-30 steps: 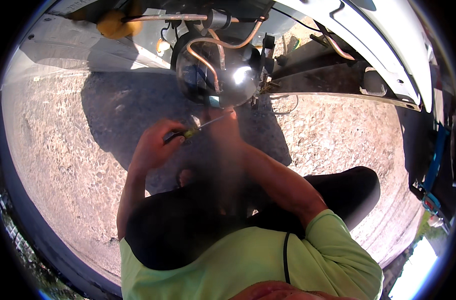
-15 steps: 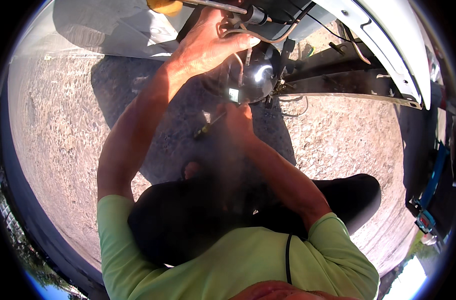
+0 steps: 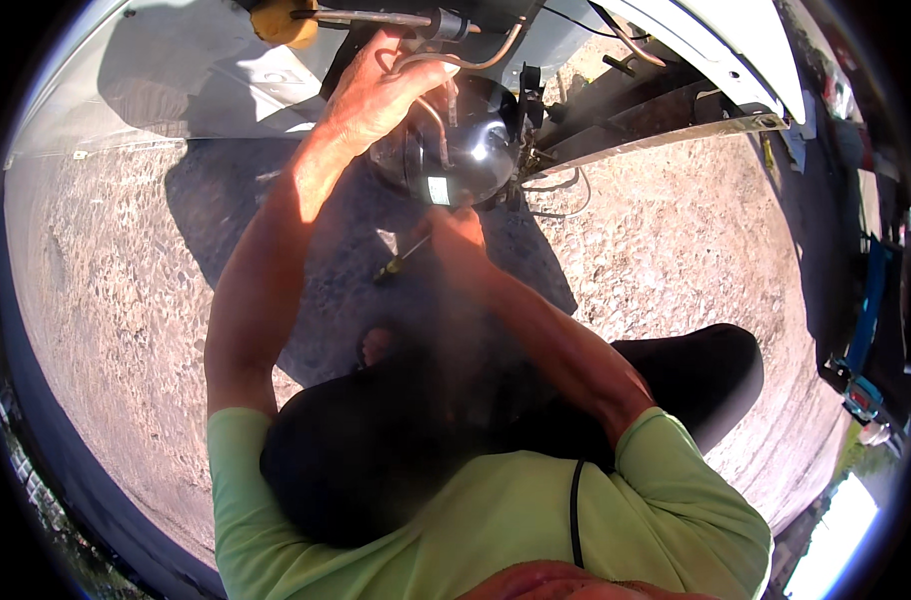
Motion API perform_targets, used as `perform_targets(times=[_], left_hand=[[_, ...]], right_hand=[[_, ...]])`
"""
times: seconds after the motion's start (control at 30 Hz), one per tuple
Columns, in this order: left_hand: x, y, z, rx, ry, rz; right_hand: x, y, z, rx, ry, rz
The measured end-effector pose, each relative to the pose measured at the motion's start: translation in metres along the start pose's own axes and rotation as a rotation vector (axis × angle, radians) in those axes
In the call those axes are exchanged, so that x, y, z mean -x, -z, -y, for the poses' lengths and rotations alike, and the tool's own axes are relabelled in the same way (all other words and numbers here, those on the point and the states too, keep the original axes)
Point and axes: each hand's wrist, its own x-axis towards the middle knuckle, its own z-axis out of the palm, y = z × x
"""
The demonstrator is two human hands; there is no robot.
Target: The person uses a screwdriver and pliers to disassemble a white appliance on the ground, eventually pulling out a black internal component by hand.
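A black, glossy dome-shaped compressor with a small white label sits at the upper middle, in the base of a white appliance. Thin copper tubes curve above it. My left hand reaches up to these tubes, fingers curled round them behind the thumb and partly hidden. Just below the compressor, my right hand is closed, fingertips against its lower edge; what they pinch is hidden. Beside that hand shows a slim tool with a yellowish handle; its shaft runs toward my fingers, and whether they hold it I cannot tell.
A yellow rounded object is by a metal tube at the top. A metal rail and the white panel edge extend right of the compressor. Rough sunlit concrete lies around my folded legs. A blue strap-like item is at far right.
The view has shifted, so the compressor, tubes and both hands appear a little further left. Both hands keep their places on the appliance.
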Motion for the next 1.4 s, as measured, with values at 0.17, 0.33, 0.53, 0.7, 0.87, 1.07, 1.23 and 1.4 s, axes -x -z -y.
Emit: perform_targets(times=[0.17, 0.33, 0.53, 0.7, 0.87, 1.07, 1.23, 1.4], left_hand=[[0.006, -0.003, -0.011, 0.024, -0.036, 0.036], [0.008, -0.008, -0.004, 0.025, -0.071, 0.018], [0.014, -0.01, 0.0, 0.017, -0.032, -0.016], [0.018, -0.011, -0.001, 0.037, -0.028, -0.036], [0.019, -0.002, 0.0, -0.031, -0.041, 0.036], [0.037, 0.012, 0.024, 0.109, -0.25, -0.015], [0.039, 0.027, 0.079, 0.018, -0.087, -0.059], [0.029, 0.028, 0.096, 0.271, 0.116, -0.048]], right_hand=[[0.029, 0.016, 0.011, 0.016, -0.034, 0.022], [0.028, 0.021, -0.001, 0.047, -0.021, -0.052], [0.027, 0.041, -0.006, 0.127, 0.0, 0.028], [0.033, 0.043, -0.001, 0.167, -0.013, 0.026], [0.034, 0.04, -0.002, 0.163, -0.005, 0.003], [0.017, 0.042, -0.015, 0.066, -0.039, 0.083], [0.013, 0.045, -0.019, 0.101, -0.048, 0.055], [0.014, 0.046, -0.017, 0.135, -0.024, 0.065]])
